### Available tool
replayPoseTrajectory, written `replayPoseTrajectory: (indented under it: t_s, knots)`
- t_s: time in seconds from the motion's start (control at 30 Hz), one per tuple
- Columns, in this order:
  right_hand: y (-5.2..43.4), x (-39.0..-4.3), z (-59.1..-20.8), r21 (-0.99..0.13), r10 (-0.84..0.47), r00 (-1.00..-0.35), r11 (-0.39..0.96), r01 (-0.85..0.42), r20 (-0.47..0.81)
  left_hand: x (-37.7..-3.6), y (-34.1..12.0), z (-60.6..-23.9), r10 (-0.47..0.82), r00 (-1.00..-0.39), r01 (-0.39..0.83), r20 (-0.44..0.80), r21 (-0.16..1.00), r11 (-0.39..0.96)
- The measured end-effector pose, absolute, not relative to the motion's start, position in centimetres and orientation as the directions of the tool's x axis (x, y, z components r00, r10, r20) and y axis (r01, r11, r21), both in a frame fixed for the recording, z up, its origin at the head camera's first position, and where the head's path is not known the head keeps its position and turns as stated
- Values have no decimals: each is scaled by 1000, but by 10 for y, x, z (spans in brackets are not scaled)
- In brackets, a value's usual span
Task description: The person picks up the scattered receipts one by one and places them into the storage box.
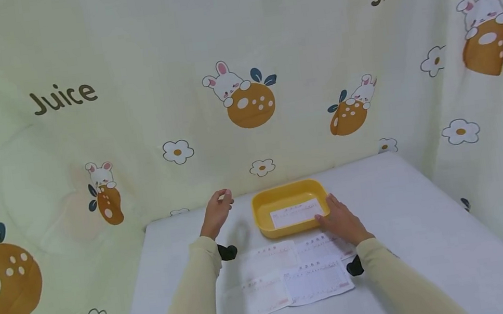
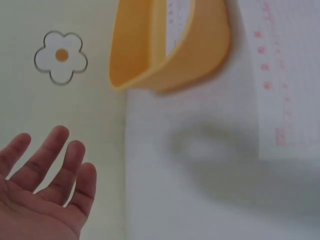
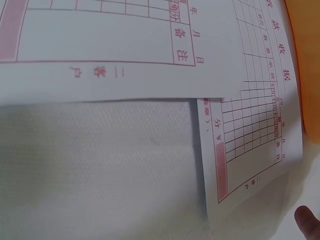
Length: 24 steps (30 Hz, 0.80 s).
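A yellow plastic tray stands toward the back of the table with a printed receipt slip lying in it. My right hand is at the tray's front right corner, thumb and fingers spread about the rim. Only its thumb tip shows in the right wrist view. Left of the tray, my left hand is raised with nothing in it, its fingers loosely extended. Several more receipt slips with red print lie overlapping in two rows before the tray.
The table has a white cover. Behind it and along the right hangs a pale curtain printed with rabbits, oranges and flowers. A black wrist strap piece shows at my left sleeve.
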State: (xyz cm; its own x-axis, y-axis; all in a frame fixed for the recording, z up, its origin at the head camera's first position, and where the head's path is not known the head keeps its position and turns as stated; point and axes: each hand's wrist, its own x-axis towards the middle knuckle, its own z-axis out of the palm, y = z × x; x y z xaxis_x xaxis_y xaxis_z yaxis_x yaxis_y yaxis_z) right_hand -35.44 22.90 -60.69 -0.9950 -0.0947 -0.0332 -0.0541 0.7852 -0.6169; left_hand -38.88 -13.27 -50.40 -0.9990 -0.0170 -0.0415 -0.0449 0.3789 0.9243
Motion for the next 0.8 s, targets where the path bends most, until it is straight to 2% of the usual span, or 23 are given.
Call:
replayPoseTrajectory:
  t_s: [0.2,0.33,0.57,0.8]
  knots:
    - [227,-358,-605,-616,-109,-992,786,-50,-58,-353,-177,-517,-61,-996,-77,-60,936,343]
    - [225,-363,-606,-621,-128,-990,782,-60,-66,-327,-208,-538,-85,-989,-143,-120,913,383]
    - [234,-369,-611,-635,-140,-988,770,-69,-62,-290,-230,-577,-13,-976,-186,-219,792,582]
    - [225,-367,-610,-661,-151,-986,747,-69,-67,-257,-224,-606,-51,-981,-162,-187,643,748]
